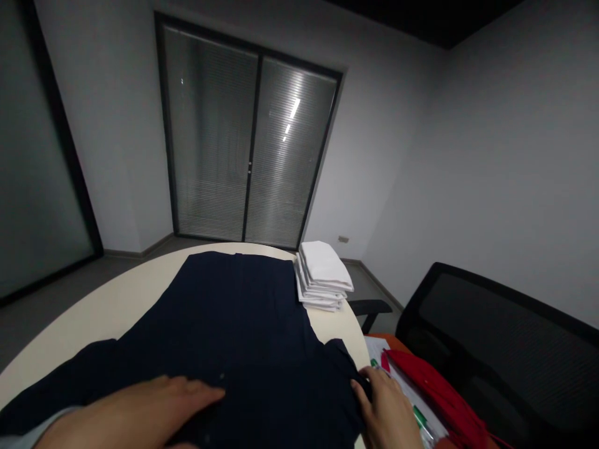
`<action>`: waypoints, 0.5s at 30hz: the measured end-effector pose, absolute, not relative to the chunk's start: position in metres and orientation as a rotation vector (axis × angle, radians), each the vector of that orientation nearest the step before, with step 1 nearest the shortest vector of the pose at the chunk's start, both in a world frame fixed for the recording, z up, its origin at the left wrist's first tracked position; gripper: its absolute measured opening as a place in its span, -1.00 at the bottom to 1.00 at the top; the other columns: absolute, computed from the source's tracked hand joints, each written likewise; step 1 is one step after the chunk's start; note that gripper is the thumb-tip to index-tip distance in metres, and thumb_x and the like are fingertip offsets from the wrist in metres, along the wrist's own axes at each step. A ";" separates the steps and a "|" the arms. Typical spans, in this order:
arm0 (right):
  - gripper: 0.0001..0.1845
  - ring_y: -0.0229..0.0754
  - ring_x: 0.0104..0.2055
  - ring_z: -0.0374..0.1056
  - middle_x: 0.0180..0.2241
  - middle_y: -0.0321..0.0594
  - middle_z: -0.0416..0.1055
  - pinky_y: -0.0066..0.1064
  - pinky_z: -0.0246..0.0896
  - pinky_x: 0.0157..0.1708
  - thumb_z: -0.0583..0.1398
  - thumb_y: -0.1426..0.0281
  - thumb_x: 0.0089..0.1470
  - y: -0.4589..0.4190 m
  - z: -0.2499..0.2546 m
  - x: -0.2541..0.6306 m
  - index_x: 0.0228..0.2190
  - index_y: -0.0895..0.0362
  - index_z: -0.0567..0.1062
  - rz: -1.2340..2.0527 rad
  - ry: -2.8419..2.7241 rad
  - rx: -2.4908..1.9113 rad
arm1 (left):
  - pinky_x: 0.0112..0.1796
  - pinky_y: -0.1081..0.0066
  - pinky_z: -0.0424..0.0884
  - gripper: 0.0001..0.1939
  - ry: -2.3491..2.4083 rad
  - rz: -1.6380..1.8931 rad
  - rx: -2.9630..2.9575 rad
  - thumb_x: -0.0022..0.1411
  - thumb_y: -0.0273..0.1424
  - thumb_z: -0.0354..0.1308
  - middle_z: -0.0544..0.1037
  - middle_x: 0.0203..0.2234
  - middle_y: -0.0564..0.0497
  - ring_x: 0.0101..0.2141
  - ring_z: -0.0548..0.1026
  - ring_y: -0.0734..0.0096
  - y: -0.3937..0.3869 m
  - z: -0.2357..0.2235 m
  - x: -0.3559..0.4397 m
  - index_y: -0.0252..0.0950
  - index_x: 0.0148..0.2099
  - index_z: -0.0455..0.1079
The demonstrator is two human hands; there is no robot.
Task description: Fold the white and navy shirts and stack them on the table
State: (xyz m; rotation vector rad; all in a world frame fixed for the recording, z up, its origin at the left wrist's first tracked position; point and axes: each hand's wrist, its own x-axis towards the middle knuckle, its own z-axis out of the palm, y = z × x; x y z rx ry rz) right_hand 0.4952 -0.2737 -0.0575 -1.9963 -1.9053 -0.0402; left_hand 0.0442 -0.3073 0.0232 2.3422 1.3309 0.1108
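Observation:
A dark navy shirt (243, 312) lies spread over the round table, its hem toward the far edge and small buttons showing near the middle. My left hand (154, 405) rests flat on the shirt's near left part, fingers stretched out and holding nothing. At the right side of the table, my right hand (386, 405) has its thumb and fingers closed on the edge of the right sleeve. The near end of the shirt runs out of the frame at the bottom.
A stack of folded white cloths (322, 274) stands at the table's (112, 299) far right, touching the shirt. Beyond the right edge is a black mesh chair (496, 349). A red bag-like item (435, 386) and papers lie low beside my right hand. Glass doors (248, 143) are behind.

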 end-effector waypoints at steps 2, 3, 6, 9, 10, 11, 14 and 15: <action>-0.60 0.15 -0.05 0.50 -0.13 0.02 0.56 -0.08 0.36 -0.02 0.00 0.13 0.28 -0.276 -0.054 0.490 -0.18 0.07 0.54 -0.045 -1.873 -1.940 | 0.18 -0.04 0.38 -0.40 1.369 0.012 2.333 0.28 -0.09 0.28 0.53 0.21 -0.03 0.19 0.49 -0.10 -0.283 0.062 0.071 0.06 0.35 0.38; -0.59 0.13 -0.06 0.51 -0.12 0.03 0.55 -0.10 0.38 -0.04 -0.01 0.12 0.29 -0.277 -0.052 0.488 -0.17 0.07 0.52 -0.027 -1.839 -1.920 | 0.19 -0.04 0.36 -0.42 1.307 -0.011 2.376 0.29 -0.12 0.27 0.55 0.20 -0.06 0.18 0.50 -0.08 -0.269 0.074 0.089 -0.02 0.33 0.40; -0.57 0.07 -0.14 0.56 -0.13 -0.01 0.59 -0.18 0.43 -0.13 -0.04 0.09 0.31 -0.280 -0.041 0.481 -0.09 0.07 0.47 0.109 -1.740 -1.914 | 0.21 -0.01 0.33 -0.39 1.100 0.057 2.515 0.35 -0.13 0.21 0.47 0.26 -0.16 0.24 0.42 -0.06 -0.226 0.076 0.146 -0.18 0.37 0.35; -0.59 0.03 -0.20 0.61 -0.18 -0.11 0.64 -0.25 0.48 -0.22 0.02 0.04 0.30 -0.283 -0.025 0.474 -0.07 0.00 0.48 0.217 -1.719 -1.877 | 0.23 -0.03 0.29 -0.40 0.955 0.181 2.612 0.37 -0.13 0.19 0.39 0.31 -0.21 0.29 0.34 -0.08 -0.205 0.046 0.194 -0.22 0.37 0.34; -0.60 0.02 -0.17 0.62 -0.15 -0.13 0.64 -0.27 0.50 -0.21 0.05 0.05 0.29 -0.284 -0.020 0.471 -0.05 -0.01 0.49 0.224 -1.724 -1.819 | 0.23 -0.03 0.29 -0.42 0.904 0.224 2.634 0.37 -0.14 0.19 0.40 0.30 -0.21 0.28 0.35 -0.07 -0.204 0.033 0.206 -0.22 0.35 0.35; -0.60 0.01 -0.11 0.61 -0.10 -0.13 0.64 -0.29 0.52 -0.17 0.08 0.07 0.28 -0.286 -0.016 0.466 -0.01 -0.01 0.49 0.224 -1.735 -1.739 | 0.23 -0.02 0.29 -0.43 0.860 0.266 2.651 0.36 -0.13 0.20 0.43 0.26 -0.21 0.26 0.36 -0.06 -0.206 0.021 0.216 -0.22 0.33 0.37; -0.52 -0.07 0.07 0.55 0.04 -0.11 0.59 -0.32 0.49 0.03 0.14 0.21 0.28 -0.293 -0.015 0.448 0.19 0.03 0.41 0.271 -1.867 -1.474 | 0.25 -0.04 0.24 -0.49 0.813 0.330 2.674 0.35 -0.14 0.19 0.48 0.17 -0.25 0.21 0.38 -0.10 -0.216 -0.008 0.231 -0.27 0.25 0.44; -0.49 -0.10 0.10 0.53 0.07 -0.11 0.58 -0.34 0.47 0.08 0.15 0.27 0.28 -0.295 -0.018 0.441 0.23 0.04 0.37 0.293 -1.951 -1.388 | 0.26 -0.07 0.20 -0.52 0.812 0.329 2.676 0.34 -0.19 0.19 0.46 0.17 -0.27 0.23 0.34 -0.14 -0.219 -0.016 0.232 -0.29 0.21 0.46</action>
